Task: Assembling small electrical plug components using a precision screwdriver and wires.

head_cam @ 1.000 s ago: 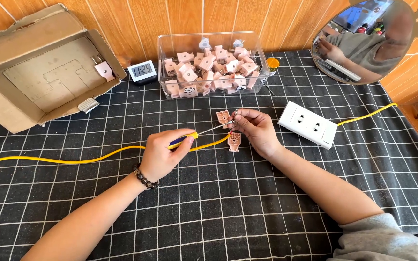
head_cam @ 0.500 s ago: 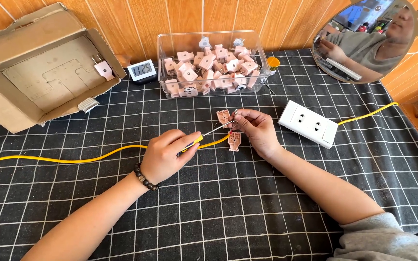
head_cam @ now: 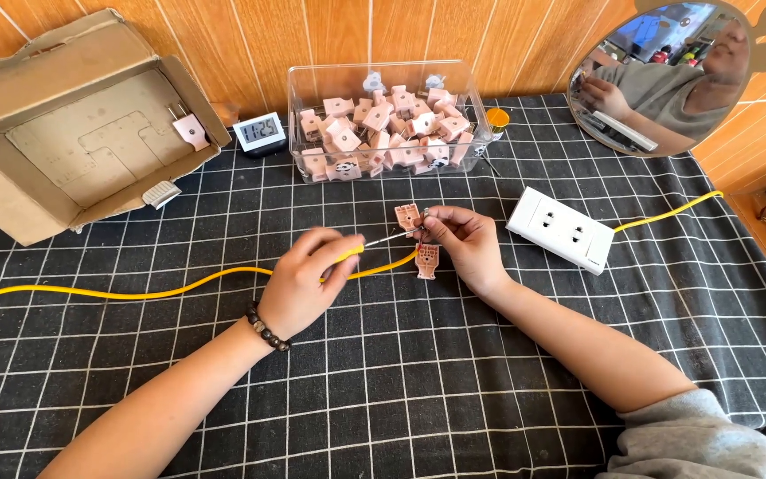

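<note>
On the black checked tablecloth (head_cam: 401, 381), little has shifted: left hand (head_cam: 305, 282) still grips a yellow-handled screwdriver (head_cam: 374, 243), tip at the pink plastic plug half (head_cam: 408, 215) pinched by the right hand (head_cam: 465, 243).

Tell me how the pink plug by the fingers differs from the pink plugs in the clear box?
The pink plug piece lies opened flat on the cloth by the right hand; the boxed plugs look closed and lie heaped. It is a single piece; they are many. Both share the same pink colour.

Both hands (head_cam: 308, 284) (head_cam: 463, 244) apparently pinched, fingertips close.
</note>
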